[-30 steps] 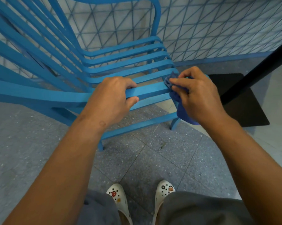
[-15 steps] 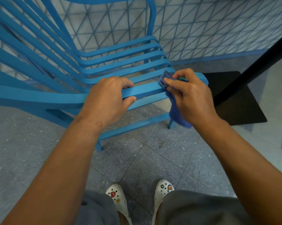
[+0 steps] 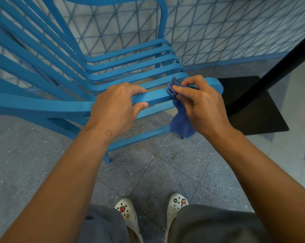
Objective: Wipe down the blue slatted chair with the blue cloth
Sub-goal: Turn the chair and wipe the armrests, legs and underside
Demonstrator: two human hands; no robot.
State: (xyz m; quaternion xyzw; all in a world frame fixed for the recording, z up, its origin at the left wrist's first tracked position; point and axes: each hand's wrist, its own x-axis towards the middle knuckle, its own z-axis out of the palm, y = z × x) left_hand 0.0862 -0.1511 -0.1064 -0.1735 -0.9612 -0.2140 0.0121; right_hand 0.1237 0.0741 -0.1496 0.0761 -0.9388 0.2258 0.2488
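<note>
The blue slatted chair [image 3: 130, 58] fills the upper left, its near armrest running across the middle of the view. My left hand [image 3: 113, 109] grips that armrest from above, thumb underneath. To its right, my right hand [image 3: 201, 106] pinches the blue cloth [image 3: 179, 120] around the same armrest near its rounded front end. The cloth's upper part is bunched on top of the rail and its lower part hangs below it.
A black table base plate [image 3: 257, 116] lies on the floor right of the chair, with its black post [image 3: 279, 71] slanting up to the right. A wall with a triangle grid [image 3: 218, 28] stands behind. My white clogs [image 3: 176, 204] are on grey speckled tiles.
My right hand has slid the cloth a little leftward along the armrest, exposing more of the rounded end. My left hand keeps its grip on the rail.
</note>
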